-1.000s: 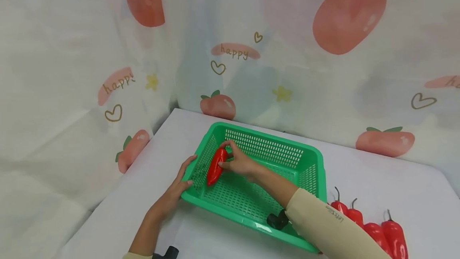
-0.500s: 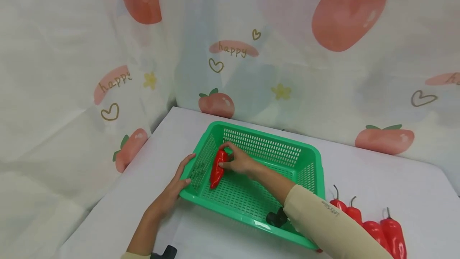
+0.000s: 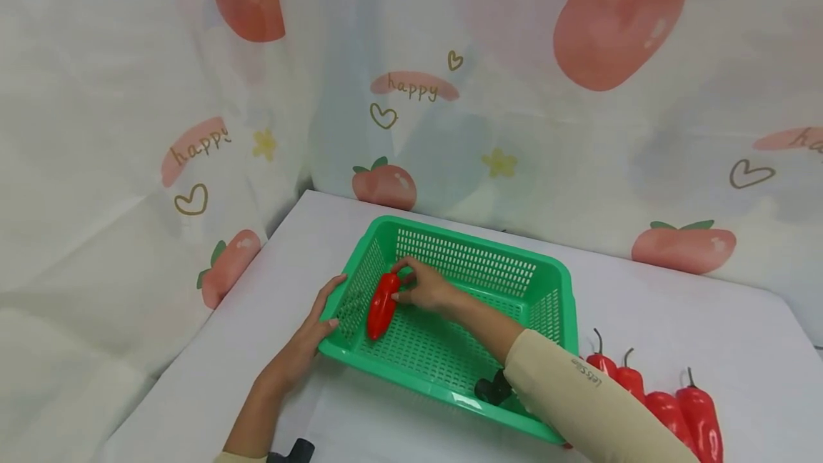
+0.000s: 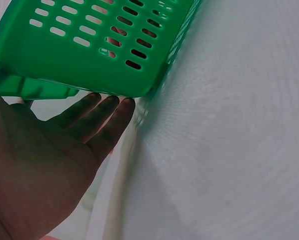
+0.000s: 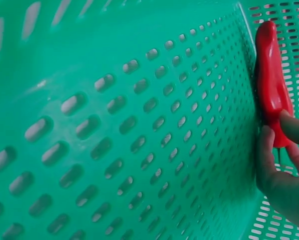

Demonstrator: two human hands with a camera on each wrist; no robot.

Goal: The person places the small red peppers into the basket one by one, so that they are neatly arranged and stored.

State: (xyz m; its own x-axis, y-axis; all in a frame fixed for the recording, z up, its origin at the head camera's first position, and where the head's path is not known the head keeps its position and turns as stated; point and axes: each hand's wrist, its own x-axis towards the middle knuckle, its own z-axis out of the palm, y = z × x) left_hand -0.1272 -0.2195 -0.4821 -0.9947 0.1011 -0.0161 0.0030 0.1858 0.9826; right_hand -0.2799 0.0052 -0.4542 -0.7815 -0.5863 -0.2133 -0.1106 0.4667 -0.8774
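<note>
In the head view, my right hand [image 3: 427, 287] reaches into the green plastic basket [image 3: 450, 406] and pinches a red chili pepper [image 3: 383, 306] near its stem end. The pepper lies lengthwise close to the left end wall, stem toward the back. In the right wrist view, thumb and fingers close around the thick end of the pepper [image 5: 273, 75], its thin stem pointing down between them. My left hand [image 3: 297, 356] rests at the basket's left rim, thumb and index fingertip on it. Its straight fingers [image 4: 117, 120] touch the basket's outer side in the left wrist view.
Several red peppers [image 3: 701, 416] with dark stems lie on the white table [image 3: 649, 316] right of the basket, partly behind the right sleeve [image 3: 579, 395]. Dark wrist devices [image 3: 494, 388] sit at both forearms. A fruit-print curtain [image 3: 540, 127] closes off the back and left.
The pepper has shifted slightly left and toward the front within the basket, still between the right fingers. The left hand keeps its place at the rim. The head view has drifted a little.
</note>
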